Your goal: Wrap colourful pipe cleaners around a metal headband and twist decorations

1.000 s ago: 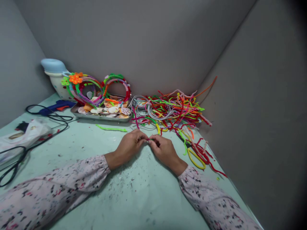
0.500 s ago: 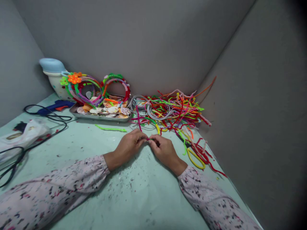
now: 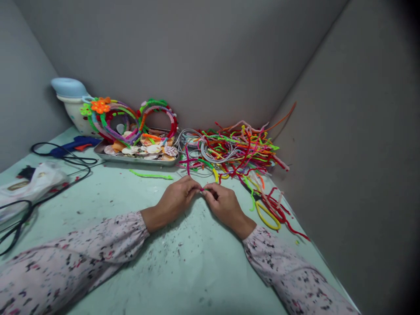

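Over the middle of the table, my left hand (image 3: 176,197) and my right hand (image 3: 225,205) meet fingertip to fingertip. A magenta pipe cleaner (image 3: 187,161) rises from behind my left fingers, and a short magenta piece shows between the two pinches. The left thumb and fingers are closed on it. My right thumb and forefinger pinch the same spot, where a bit of green also shows; the fingers hide most of it. Just beyond the hands lies a curved green and yellow pipe cleaner piece (image 3: 215,174). A lime green pipe cleaner (image 3: 151,176) rests beyond my left hand.
A metal tray (image 3: 138,162) holds seashells and pipe-cleaner-wrapped headbands (image 3: 173,124). Right of it lie a pipe cleaner heap (image 3: 259,148), coiled grey wire (image 3: 213,161) and yellow-handled scissors (image 3: 269,224). At left are a blue-lidded container (image 3: 74,109), a blue tool (image 3: 70,146), black cable (image 3: 88,171) and plastic bag (image 3: 42,183).
The free end of the magenta pipe cleaner has tipped slightly to the left. Both hands keep their pinch at nearly the same place.
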